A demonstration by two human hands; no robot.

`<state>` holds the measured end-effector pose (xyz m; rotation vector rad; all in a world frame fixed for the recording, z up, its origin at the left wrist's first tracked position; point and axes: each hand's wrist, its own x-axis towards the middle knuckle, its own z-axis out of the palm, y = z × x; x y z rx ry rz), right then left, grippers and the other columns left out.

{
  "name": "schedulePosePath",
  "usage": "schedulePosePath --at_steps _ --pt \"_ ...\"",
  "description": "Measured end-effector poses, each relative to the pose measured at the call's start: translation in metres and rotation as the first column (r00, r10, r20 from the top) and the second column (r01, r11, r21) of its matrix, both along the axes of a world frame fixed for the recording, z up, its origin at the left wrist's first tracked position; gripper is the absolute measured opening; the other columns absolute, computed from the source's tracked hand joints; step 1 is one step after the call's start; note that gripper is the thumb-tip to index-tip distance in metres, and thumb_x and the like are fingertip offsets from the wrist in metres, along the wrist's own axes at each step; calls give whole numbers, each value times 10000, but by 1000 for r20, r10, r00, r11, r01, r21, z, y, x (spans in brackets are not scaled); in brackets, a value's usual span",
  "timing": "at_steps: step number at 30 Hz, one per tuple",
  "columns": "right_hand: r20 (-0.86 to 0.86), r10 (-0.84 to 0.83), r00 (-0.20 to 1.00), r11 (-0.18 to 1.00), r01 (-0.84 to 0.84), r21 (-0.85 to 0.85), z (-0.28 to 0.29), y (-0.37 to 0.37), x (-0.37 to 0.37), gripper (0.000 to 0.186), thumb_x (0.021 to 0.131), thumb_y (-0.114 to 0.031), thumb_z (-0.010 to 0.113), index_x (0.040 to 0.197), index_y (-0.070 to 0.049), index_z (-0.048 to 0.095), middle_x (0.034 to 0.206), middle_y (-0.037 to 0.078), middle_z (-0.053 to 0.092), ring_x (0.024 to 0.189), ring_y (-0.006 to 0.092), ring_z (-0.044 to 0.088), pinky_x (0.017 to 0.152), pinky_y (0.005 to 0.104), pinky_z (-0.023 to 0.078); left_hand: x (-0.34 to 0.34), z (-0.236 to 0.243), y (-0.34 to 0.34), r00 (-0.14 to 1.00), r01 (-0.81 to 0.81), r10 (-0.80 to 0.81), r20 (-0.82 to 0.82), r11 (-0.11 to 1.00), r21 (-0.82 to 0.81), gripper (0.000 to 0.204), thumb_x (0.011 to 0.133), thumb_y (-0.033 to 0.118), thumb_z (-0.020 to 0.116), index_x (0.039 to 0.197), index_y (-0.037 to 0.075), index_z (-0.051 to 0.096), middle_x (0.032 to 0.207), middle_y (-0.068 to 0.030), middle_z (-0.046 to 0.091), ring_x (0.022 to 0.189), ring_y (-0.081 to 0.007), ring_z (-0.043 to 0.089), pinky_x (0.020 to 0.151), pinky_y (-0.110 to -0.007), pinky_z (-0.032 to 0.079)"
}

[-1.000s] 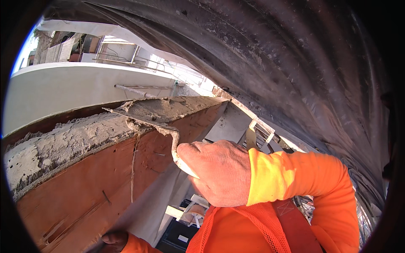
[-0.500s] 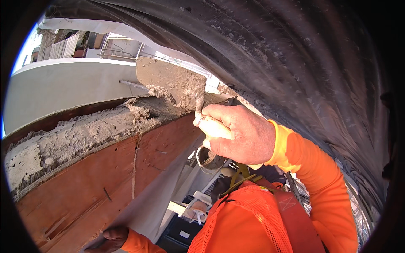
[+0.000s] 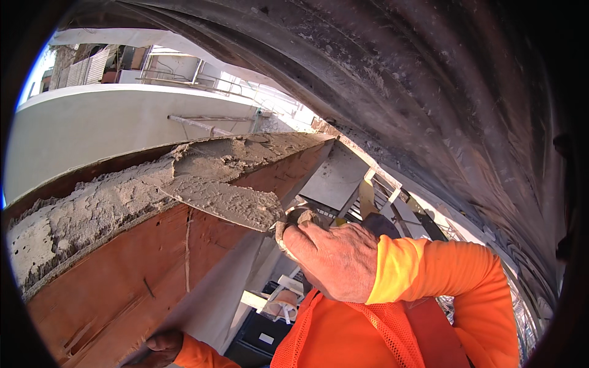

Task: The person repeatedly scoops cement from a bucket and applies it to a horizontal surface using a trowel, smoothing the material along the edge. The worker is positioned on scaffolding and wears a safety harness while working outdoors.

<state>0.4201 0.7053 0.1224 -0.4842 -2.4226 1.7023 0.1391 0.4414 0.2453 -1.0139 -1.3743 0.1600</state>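
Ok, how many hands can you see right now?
2: the right hand, right of centre, gripping the trowel; the left hand, at lower left near the reddish board. Others could be hidden.

Downward fisheye view from head

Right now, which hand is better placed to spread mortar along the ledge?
Probably the right hand: it grips the trowel, which carries mortar at the ledge. The left hand is low by the board, with no tool visible.
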Motion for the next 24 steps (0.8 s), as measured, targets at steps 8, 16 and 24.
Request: schedulePosePath --at_steps 8,16,24 --pt "20 -290 957 921 284 -265 -71 26 9 333 927 -161 687 1184 11 564 970 278 699 934 502 676 786 532 539 -1 0 1 1000 28 -28 2 1000 0 755 1089 559 455 1566 -26 440 1683 -226 319 1550 -397 281 1254 -598 202" --pt "338 -250 907 963 269 -9 -212 78 -89 371 942 -286 669 1164 9 642 1086 281 723 1047 463 697 940 521 539 0 -1 -2 1000 -26 26 -4 1000 5 759 1098 561 426 1582 -23 410 1693 -216 297 1549 -396 272 1252 -599 200" --pt "500 27 866 942 146 -303 -184 105 -152 357 972 -305 647 1147 6 660 855 109 726 661 232 723 688 438 589 -1 -2 -4 999 -26 26 30 1000 -3 763 1103 555 415 1586 -35 390 1704 -215 261 1561 -394 234 1253 -603 181"
